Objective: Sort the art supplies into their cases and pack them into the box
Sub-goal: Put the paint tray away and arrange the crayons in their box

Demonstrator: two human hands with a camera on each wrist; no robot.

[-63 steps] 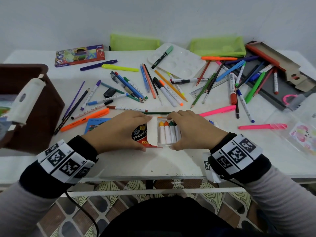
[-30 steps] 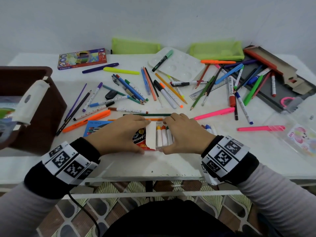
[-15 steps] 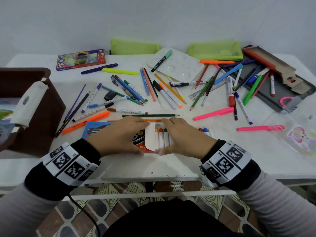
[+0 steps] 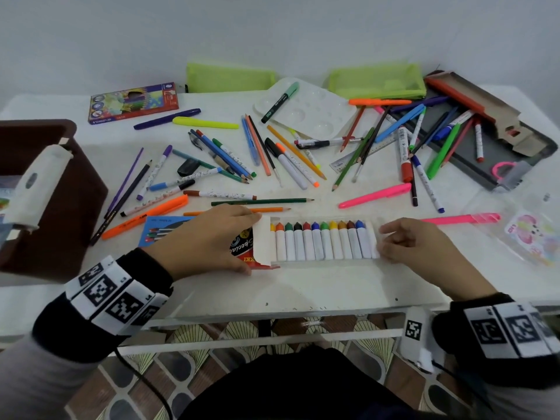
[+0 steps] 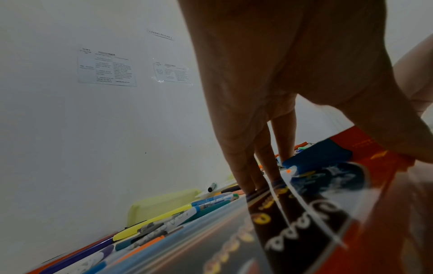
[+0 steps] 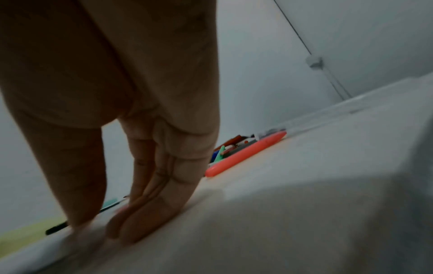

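Head view: a clear tray of crayons (image 4: 322, 244) lies near the front edge of the table (image 4: 303, 286), drawn most of the way out of its red crayon sleeve (image 4: 247, 248), whose white flap stands open. Twelve white-wrapped sticks lie side by side, coloured tips pointing to the back edge. On the sleeve a script word starting "Specia" can be read; the rest is covered. The left hand (image 4: 209, 241) lies over the sleeve, thumb at its near edge and fingers curled over its far edge, holding it down. The right hand (image 4: 415, 247) is at the tray's right end, fingers loosely bent; whether they pinch the tray's end cannot be told.

The left wrist view shows what the head view hides: the sleeve's black, blue and orange printed face under the palm, its lettering blurred, and on the wall printed sheets beneath a sign reading "LIVING ROOM". The right wrist view, blurred, shows that hand's fingers (image 6: 150, 218) close together, tips on a pale surface.

Just left of the sleeve lies a blue card (image 4: 163, 228). Beyond, loose pens and pencils (image 4: 272, 153) are scattered across the table. Toward the back left corner sits a coloured-pencil box (image 4: 133, 102) marked "STAEDTLER". A brown box (image 4: 54, 207) stands at the left edge.
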